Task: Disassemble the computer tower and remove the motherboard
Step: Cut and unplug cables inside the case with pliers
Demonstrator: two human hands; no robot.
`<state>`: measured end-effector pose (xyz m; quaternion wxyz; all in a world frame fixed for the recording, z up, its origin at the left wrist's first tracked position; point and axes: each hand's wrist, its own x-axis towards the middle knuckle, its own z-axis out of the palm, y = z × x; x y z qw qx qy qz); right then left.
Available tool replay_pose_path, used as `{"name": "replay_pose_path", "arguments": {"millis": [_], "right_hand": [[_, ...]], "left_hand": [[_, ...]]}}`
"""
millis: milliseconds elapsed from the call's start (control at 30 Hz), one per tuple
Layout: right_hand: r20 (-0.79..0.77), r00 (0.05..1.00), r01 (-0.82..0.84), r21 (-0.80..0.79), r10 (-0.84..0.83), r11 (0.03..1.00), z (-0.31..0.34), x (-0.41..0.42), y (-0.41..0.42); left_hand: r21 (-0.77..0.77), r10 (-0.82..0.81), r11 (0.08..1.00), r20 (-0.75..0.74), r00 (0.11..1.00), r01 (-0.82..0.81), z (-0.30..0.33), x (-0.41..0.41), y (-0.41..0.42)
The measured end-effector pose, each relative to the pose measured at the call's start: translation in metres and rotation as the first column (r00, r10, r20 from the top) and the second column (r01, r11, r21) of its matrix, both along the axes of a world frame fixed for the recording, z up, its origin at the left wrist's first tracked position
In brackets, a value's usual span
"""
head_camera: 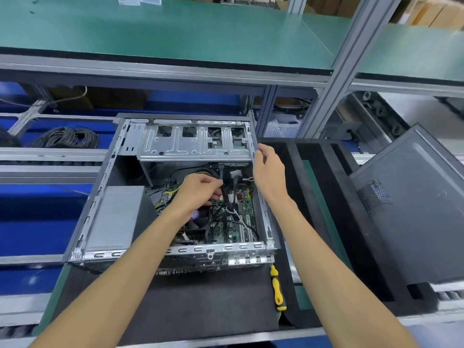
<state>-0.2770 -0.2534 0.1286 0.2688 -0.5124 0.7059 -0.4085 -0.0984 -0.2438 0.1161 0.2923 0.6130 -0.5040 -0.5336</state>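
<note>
Left hand (pixel 198 190) fingers pinch black cables (pixel 224 189) over motherboard (pixel 241 217); right hand (pixel 268 172) fingers hang loosely curled.

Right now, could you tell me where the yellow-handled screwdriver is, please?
The screwdriver lies on the black mat, just in front of the computer case's near right corner, between the person's forearms.

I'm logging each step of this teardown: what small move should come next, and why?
Probably pull free the black cables that the left hand pinches inside the open grey computer tower; they cross the green motherboard. The right hand steadies the rim.
</note>
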Motion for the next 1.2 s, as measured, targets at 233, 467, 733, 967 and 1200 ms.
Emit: {"name": "replay_pose_path", "arguments": {"millis": [233, 467, 733, 967, 1200], "right_hand": [[-0.117, 0.988, -0.120, -0.181, 0.100, 0.976, 0.036, 0.013, 0.027], [-0.081, 0.944, -0.331, -0.245, 0.321, 0.911, 0.070, 0.058, 0.047], [-0.009, 0.715, -0.677, -0.258, 0.699, 0.689, 0.064, 0.162, 0.118], [0.133, 0.360, -0.883, -0.269, 0.923, 0.384, 0.041, 0.254, 0.233], [0.133, 0.092, -0.984, -0.137, 0.987, 0.110, 0.000, 0.331, 0.357]], "left_hand": [[-0.147, 0.004, 0.989, 0.030, 1.000, 0.000, 0.015, 0.011, 0.003], [-0.313, 0.114, 0.945, 0.056, 0.992, -0.092, 0.048, 0.056, 0.041], [-0.399, 0.477, 0.827, 0.123, 0.870, -0.396, 0.077, 0.148, 0.179], [-0.306, 0.778, 0.625, 0.167, 0.606, -0.718, 0.080, 0.211, 0.367], [-0.233, 0.934, 0.333, 0.211, 0.286, -0.914, 0.052, 0.234, 0.523]]}}
